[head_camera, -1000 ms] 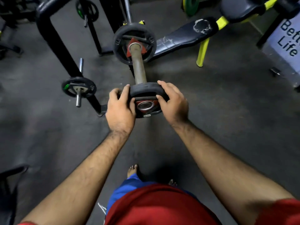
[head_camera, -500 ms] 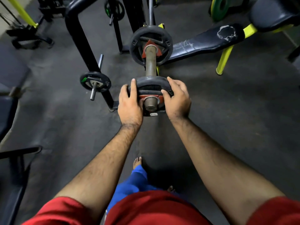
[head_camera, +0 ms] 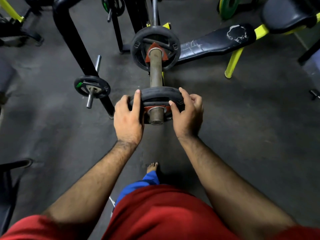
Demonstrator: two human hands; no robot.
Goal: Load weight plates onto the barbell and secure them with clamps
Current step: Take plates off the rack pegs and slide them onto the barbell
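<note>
A small black weight plate [head_camera: 158, 95] with a red hub sits on the near end of the barbell sleeve [head_camera: 155, 70], whose tip pokes out through its hole. My left hand [head_camera: 128, 118] grips the plate's left rim, index finger over the top. My right hand [head_camera: 186, 113] holds the right rim with thumb and fingers curled round it. Farther along the sleeve a larger black plate [head_camera: 138, 49] with a red centre is mounted against the collar. No clamp is visible.
A black rack upright [head_camera: 76, 42] stands to the left with a small plate [head_camera: 92, 86] on its storage peg. A black bench with yellow legs [head_camera: 216, 42] lies to the right. A green plate [head_camera: 228, 6] leans at the top. My bare foot [head_camera: 152, 167] is below.
The plate has slid onto the sleeve end, so the tip now protrudes through the hole. Both hands stayed on the rim; the view has shifted closer.
</note>
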